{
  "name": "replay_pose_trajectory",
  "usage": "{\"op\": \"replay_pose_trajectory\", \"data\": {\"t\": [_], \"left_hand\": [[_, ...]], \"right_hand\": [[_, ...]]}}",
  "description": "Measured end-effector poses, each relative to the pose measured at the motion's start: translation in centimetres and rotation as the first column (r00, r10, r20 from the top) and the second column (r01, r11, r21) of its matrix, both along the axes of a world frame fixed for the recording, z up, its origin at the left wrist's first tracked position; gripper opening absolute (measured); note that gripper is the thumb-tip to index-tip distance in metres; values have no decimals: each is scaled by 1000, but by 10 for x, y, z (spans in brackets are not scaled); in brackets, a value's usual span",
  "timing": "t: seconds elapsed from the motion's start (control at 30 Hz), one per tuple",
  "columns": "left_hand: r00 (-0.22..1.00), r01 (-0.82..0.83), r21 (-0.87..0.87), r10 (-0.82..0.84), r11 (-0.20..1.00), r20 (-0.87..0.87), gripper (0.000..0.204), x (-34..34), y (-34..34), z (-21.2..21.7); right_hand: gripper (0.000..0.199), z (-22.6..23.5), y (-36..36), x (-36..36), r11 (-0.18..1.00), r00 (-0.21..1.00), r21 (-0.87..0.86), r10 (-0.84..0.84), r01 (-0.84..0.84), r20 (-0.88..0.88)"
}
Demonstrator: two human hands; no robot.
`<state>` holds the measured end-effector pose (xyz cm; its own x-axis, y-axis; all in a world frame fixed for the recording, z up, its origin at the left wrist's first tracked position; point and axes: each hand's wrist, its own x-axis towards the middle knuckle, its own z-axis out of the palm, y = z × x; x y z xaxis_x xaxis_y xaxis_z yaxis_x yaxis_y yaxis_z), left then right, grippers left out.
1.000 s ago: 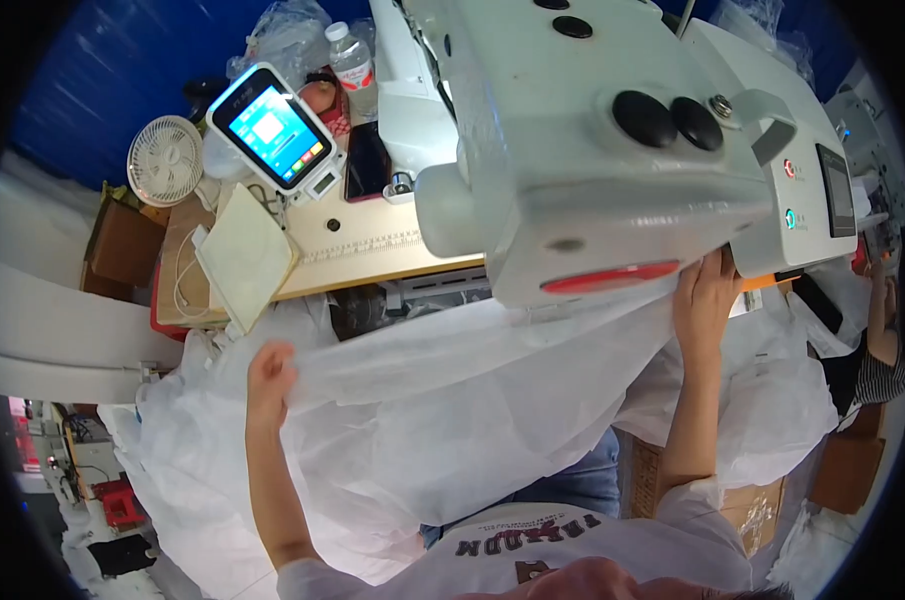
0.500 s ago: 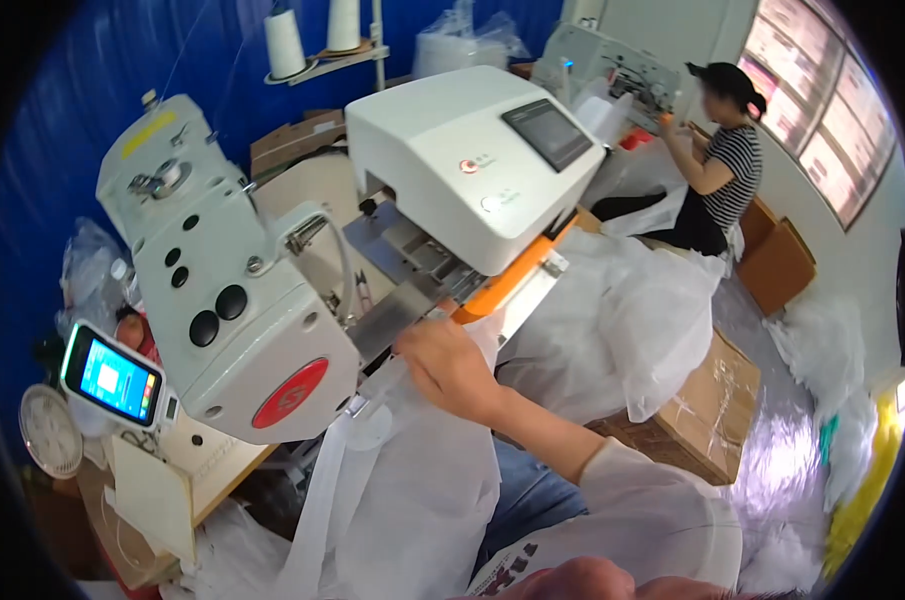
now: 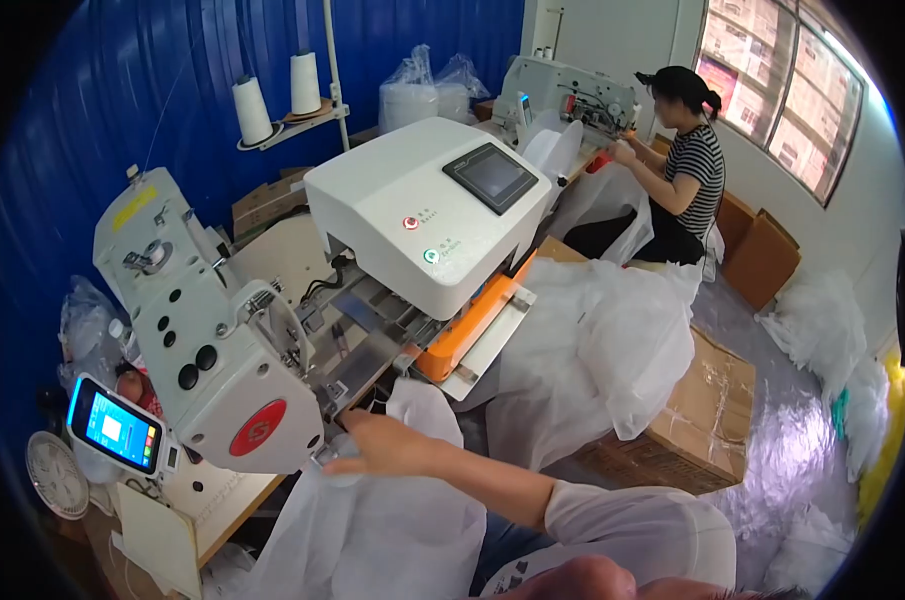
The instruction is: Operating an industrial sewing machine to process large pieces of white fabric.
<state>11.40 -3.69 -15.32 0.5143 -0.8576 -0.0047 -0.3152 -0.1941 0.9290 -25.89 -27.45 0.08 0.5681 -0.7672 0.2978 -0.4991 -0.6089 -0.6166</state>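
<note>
My right hand (image 3: 384,445) reaches in from the lower right to the front end of a white sewing machine (image 3: 237,385). Its thumb and forefinger point left and stand apart; the other fingertips are partly hidden. Beneath the hand, white sheer fabric (image 3: 392,535) hangs from the machine's edge over my lap. Just beyond the fingers lies a metal plate (image 3: 357,315), which runs under a white box-shaped device (image 3: 412,190) with a dark screen and an orange front bar (image 3: 472,330). My left hand is out of sight.
A small lit control screen (image 3: 117,425) stands at the left beside a white fan (image 3: 57,470). Thread cones (image 3: 305,85) sit on a rack behind. At the right, more white fabric (image 3: 592,350) drapes over a cardboard box (image 3: 712,400). Beyond, another person (image 3: 692,165) works seated at a machine.
My right hand has moved left and toward me, from beside the metal plate to the sewing machine's front end. The view has shifted, and a button on the white device now glows green.
</note>
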Motion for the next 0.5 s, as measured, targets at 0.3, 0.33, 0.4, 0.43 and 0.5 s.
{"op": "replay_pose_trajectory", "data": {"t": [0.3, 0.33, 0.4, 0.43, 0.5], "left_hand": [[866, -402, -106, 341, 909, -366, 33, -25, 71, 46], [822, -482, -84, 416, 872, -390, 34, -31, 102, 54], [729, -613, -55, 537, 788, -424, 36, -60, 150, 94], [647, -600, 21, 500, 800, -575, 42, -79, 128, 128], [761, -376, -63, 269, 924, -590, 25, -92, 113, 155]], "right_hand": [[18, -6, -13, -125, 645, 920, 697, 21, -312, 392], [16, -7, -9, -119, 596, 850, 757, -224, -269, 477], [13, 13, -10, -112, 914, 857, 385, -297, 127, 422], [12, 23, -12, -101, 923, 950, -281, -196, 262, 243], [12, 30, -13, -85, 958, 935, -167, -175, 234, 308]]}}
